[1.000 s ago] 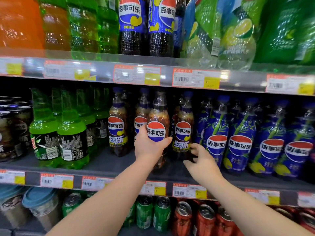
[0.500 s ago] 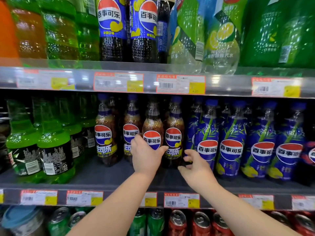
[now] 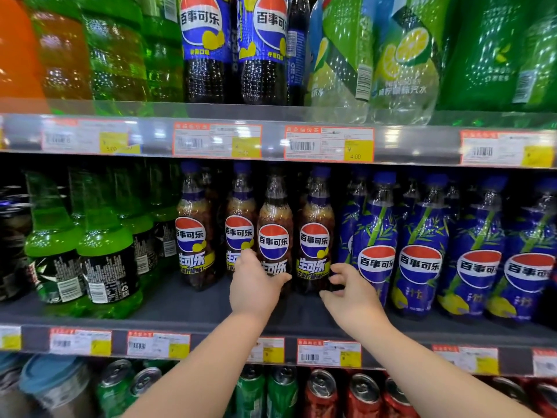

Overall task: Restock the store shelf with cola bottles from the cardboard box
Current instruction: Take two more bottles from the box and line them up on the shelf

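Note:
Several brown cola bottles with red-white-blue round logos stand in a row on the middle shelf (image 3: 187,306). My left hand (image 3: 256,285) grips the lower body of one cola bottle (image 3: 274,224), third in the front row, which stands upright on the shelf. To its right stands another cola bottle (image 3: 315,236). My right hand (image 3: 351,292) hovers beside that bottle's base, fingers loosely curled and apart, holding nothing. The cardboard box is out of view.
Green bottles (image 3: 105,260) fill the shelf to the left and blue-wrapped cola bottles (image 3: 419,251) to the right. Large bottles stand on the upper shelf (image 3: 271,140). Cans (image 3: 319,393) line the shelf below. Price tags run along each shelf edge.
The gripped bottle has gone back and down into the row between its neighbours. My right hand has come slightly off the neighbouring bottle. The camera has shifted closer and to the left.

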A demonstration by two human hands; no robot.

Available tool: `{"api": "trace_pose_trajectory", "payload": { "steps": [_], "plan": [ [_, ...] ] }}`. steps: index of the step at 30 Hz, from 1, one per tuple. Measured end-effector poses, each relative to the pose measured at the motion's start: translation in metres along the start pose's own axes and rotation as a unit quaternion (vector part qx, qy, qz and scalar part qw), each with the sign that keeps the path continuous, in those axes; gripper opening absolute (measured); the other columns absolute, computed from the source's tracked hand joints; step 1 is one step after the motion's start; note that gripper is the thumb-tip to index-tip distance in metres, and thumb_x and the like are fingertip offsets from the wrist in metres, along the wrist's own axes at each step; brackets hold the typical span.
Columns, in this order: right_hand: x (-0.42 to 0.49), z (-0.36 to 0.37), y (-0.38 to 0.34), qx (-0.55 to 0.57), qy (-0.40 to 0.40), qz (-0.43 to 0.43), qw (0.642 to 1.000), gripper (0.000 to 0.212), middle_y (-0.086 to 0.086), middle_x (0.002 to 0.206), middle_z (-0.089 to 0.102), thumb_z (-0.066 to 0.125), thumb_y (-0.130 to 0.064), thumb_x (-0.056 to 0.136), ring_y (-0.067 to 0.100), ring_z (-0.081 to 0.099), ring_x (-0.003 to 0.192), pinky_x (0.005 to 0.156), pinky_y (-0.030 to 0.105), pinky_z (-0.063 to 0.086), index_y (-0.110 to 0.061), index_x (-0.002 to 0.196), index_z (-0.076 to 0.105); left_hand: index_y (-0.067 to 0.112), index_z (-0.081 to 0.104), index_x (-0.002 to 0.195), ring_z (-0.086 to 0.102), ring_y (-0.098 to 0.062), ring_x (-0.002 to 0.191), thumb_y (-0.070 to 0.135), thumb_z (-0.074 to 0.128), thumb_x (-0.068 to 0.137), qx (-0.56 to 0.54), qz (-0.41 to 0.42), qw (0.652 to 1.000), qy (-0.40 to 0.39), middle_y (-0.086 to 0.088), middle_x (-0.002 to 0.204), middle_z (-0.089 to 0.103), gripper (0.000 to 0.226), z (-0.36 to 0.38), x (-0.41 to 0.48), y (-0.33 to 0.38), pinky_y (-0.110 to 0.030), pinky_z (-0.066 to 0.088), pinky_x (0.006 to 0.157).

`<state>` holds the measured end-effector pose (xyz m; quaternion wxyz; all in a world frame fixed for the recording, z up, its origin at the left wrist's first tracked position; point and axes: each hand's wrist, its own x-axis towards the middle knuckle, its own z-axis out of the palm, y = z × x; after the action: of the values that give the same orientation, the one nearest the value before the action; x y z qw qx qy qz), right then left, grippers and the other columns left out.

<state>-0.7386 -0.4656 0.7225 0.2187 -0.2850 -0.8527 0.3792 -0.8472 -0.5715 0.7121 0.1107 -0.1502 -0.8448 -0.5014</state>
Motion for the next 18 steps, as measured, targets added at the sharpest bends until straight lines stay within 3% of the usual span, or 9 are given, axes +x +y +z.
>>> {"api": "trace_pose_trajectory", "payload": {
  "steps": [8,18],
  "plan": [
    [0.003,0.004,0.002,-0.01,-0.006,0.001,1.0,0.048,-0.007,0.113,0.055,0.061,-0.02,0.085,0.019,0.06,0.101,0.091,0.037,0.049,-0.023,0.129,0.043,0.009,0.044,0.107,0.062,-0.031,0.097,0.04,0.079,0.066,0.05,0.005,0.999,-0.003,-0.009,0.115,0.055,0.062,0.003,0.002,0.002,-0.038,0.049,0.077],
    [0.01,0.012,0.0,-0.016,-0.012,-0.002,1.0,0.045,-0.006,0.117,0.055,0.06,-0.021,0.084,0.019,0.059,0.102,0.092,0.041,0.049,-0.026,0.126,0.044,0.013,0.05,0.106,0.062,-0.024,0.098,0.037,0.076,0.07,0.038,0.016,0.999,-0.026,-0.005,0.108,0.064,0.05,0.0,0.004,-0.011,-0.037,0.052,0.079]
  ]
}}
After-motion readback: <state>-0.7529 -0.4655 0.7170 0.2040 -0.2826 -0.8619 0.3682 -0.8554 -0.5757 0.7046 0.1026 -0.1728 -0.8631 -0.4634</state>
